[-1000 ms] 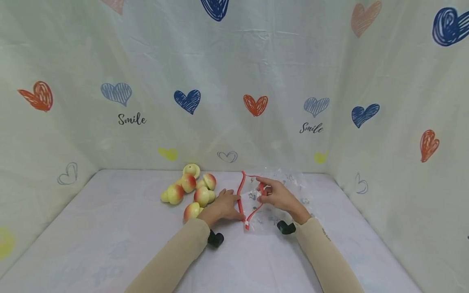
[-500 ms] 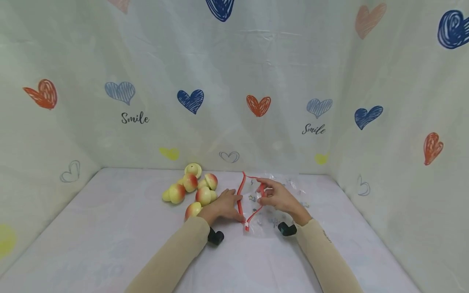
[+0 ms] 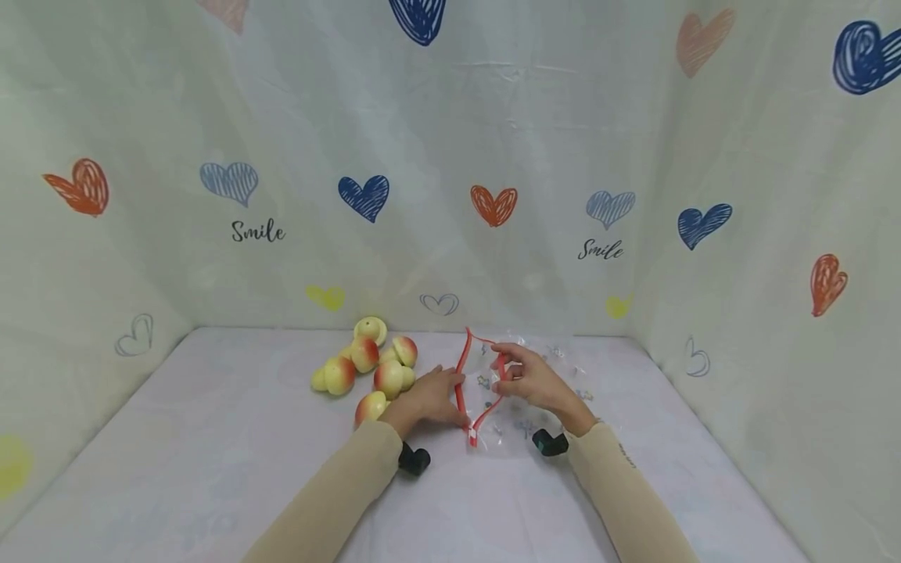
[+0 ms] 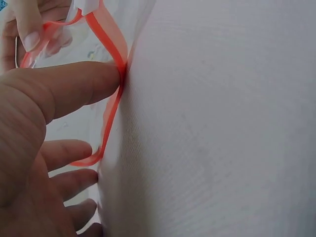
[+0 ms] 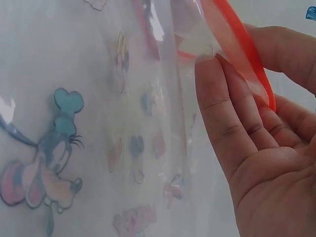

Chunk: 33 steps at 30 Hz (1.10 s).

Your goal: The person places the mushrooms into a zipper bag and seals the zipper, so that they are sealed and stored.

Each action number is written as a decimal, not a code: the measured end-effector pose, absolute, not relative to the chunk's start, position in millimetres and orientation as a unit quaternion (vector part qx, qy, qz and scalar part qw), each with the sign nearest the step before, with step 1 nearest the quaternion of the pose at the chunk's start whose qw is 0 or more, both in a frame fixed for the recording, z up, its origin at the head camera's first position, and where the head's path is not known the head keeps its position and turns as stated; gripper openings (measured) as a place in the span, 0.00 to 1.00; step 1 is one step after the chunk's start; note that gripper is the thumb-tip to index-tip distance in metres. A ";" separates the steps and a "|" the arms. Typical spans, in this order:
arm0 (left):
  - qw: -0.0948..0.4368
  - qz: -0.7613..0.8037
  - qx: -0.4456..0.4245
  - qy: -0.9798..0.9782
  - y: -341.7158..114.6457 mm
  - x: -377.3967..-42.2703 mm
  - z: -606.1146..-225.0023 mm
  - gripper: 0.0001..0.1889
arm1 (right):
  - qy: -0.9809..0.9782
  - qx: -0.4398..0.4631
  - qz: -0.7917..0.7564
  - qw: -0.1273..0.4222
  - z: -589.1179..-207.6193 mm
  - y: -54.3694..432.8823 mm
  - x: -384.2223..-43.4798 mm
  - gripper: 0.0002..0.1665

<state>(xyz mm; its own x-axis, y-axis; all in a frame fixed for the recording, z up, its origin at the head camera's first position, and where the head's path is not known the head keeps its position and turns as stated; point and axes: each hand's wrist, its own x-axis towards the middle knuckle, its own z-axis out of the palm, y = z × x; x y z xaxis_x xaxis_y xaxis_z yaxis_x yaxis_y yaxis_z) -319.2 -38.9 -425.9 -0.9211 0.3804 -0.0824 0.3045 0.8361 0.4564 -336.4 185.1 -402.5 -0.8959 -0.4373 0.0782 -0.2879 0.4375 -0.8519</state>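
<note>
A clear zip bag (image 3: 517, 422) with printed cartoon figures lies on the table, its red-edged mouth (image 3: 461, 397) spread apart and facing left. My left hand (image 3: 425, 397) rests along the lower red edge; in the left wrist view its thumb (image 4: 94, 81) presses that edge against the table, and the other fingers extend loosely. The opposite red edge (image 5: 254, 57) is held up by my right hand (image 3: 538, 385), its fingers and thumb on either side of the plastic. Nothing shows inside the bag. Several yellow-and-red peach-like fruits (image 3: 339, 375) lie to the left of my left hand.
Black wrist-camera mounts (image 3: 551, 442) sit under both wrists. A white cloth covers the table (image 3: 211, 446). Behind it and at the sides hangs a pale curtain (image 3: 436, 258) printed with hearts.
Both hands keep nearly the same places on the bag's mouth. The head view shifts slightly. The bag's far part at the right lies a little lower than a second ago.
</note>
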 end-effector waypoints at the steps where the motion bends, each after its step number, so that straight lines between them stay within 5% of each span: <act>1: 0.082 0.225 0.181 0.954 -39.1 -319.7 -427.3 0.43 | 0.844 -0.217 -0.484 0.074 -407.1 185.8 -339.6 0.40; 33: 0.050 0.350 0.182 0.918 -36.8 -301.0 -417.4 0.35 | 0.829 -0.244 -0.497 0.082 -385.0 173.9 -318.2 0.41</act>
